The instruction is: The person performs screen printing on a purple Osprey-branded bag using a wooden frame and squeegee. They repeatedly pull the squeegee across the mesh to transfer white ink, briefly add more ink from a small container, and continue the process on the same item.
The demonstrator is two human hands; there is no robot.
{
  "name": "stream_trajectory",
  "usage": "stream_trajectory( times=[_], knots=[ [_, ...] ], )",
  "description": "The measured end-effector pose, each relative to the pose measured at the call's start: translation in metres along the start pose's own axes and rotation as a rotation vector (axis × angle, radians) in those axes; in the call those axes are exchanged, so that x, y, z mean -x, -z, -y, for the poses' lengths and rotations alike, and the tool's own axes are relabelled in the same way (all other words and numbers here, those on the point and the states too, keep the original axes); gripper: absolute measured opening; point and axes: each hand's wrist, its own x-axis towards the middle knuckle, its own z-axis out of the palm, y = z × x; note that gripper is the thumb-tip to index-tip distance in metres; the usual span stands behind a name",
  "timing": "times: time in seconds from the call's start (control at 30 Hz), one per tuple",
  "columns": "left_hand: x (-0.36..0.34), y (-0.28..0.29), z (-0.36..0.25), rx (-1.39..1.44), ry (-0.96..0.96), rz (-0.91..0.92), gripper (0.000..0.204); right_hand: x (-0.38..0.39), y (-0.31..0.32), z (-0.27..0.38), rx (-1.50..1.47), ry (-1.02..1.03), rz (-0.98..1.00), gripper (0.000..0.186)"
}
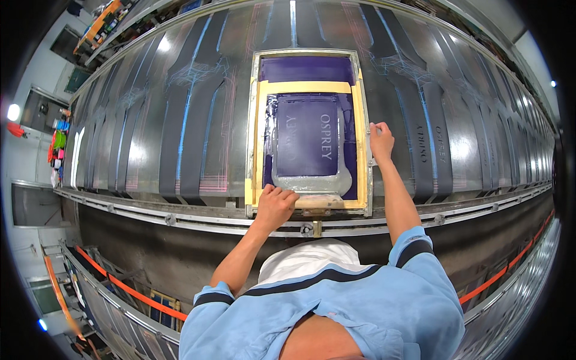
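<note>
A screen printing frame (364,120) lies on the long table in front of me. Its purple mesh (307,69) is bordered by yellow tape (261,144), and pale lettering shows through a window in the mesh. Translucent, gel-like ink (312,183) is smeared around that window, thickest along the near side. My left hand (276,205) is closed over the frame's near edge, left of its middle; its fingertips are partly hidden. At the right edge of the frame, my right hand (382,143) has its fingers curled against the metal rail.
Dark fabric pieces (198,102) with blue lines lie along the table on both sides. Dark lettering marks some pieces on the right. A metal rail (408,217) with fittings runs along the table's near edge. Behind me is another long table with an orange-red strip (132,284).
</note>
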Motion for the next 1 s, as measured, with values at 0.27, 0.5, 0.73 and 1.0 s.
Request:
stream_trajectory(
  times=[0.27, 0.5, 0.73, 1.0],
  knots=[
    [-0.164, 0.009, 0.094, -0.042, -0.071, -0.081, 0.029, 0.009, 0.023, 0.026, -0.109, 0.009, -0.044, 0.024],
    [-0.216, 0.006, 0.123, 0.182, -0.053, -0.038, 0.011, 0.009, 0.028, 0.025, -0.148, -0.011, -0.021, 0.025],
    [-0.027, 0.0, 0.022, -0.018, -0.03, -0.163, 0.034, -0.005, 0.032, 0.062, -0.064, 0.002, -0.004, 0.024],
    [0.085, 0.083, 0.117, -0.113, 0.227, -0.039, 0.036, 0.08, -0.098, 0.161, -0.205, 0.083, 0.072, 0.024]
  ],
)
